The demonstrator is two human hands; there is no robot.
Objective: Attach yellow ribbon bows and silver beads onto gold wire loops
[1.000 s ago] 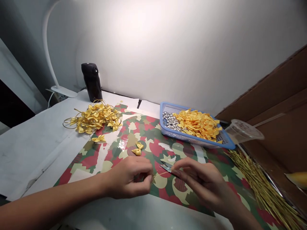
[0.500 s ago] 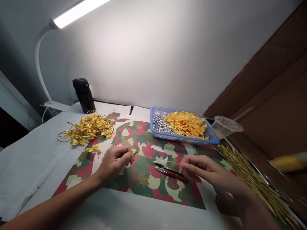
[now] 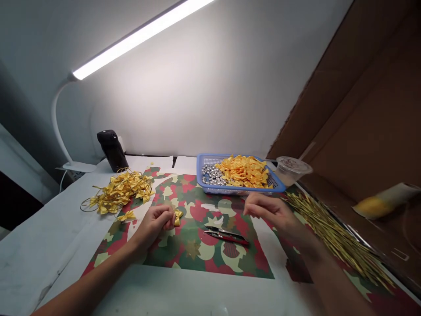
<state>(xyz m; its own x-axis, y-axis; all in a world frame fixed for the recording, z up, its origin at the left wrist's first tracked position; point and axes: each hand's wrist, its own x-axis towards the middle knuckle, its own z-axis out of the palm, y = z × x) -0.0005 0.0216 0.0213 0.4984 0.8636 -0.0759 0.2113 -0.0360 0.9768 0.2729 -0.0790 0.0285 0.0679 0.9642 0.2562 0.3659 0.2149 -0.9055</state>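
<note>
The fingers of the left hand (image 3: 160, 219) are curled in tightly, knuckles up, with the tips turned down and partly hidden. Right at them is a small yellow bow (image 3: 178, 217), its left edge meeting the fingertips; whether they grip it or merely overlap it, I can't make out. The right hand (image 3: 268, 210) is raised at the front edge of the basket (image 3: 243, 191), thumb and forefinger drawn together and the other fingers folded behind. Anything as thin as a thread between those tips would be too fine to see. Both forearms run out of view at the bottom.

Between the hands, red-handled snips (image 3: 226, 236) lie untouched on the patterned sheet (image 3: 197, 248), blades toward the left hand. The bow is over this sheet too, behind and to the left of the snips.

In the basket, silver beads (image 3: 213, 176) fill the left part and yellow pieces (image 3: 245, 170) the rest, too crowded to tell one from another. A lidded cup (image 3: 292, 167) stands by its right end, contents unclear. Nearer, a bundle of stems (image 3: 332, 235) partly disappears behind the right arm.

On the left is a tangled heap (image 3: 121, 191) of bows and wire loops, with a dark flask (image 3: 112, 151) behind. The bright lamp (image 3: 144, 40) is cut off at the top, the cardboard (image 3: 365, 96) at the right.
</note>
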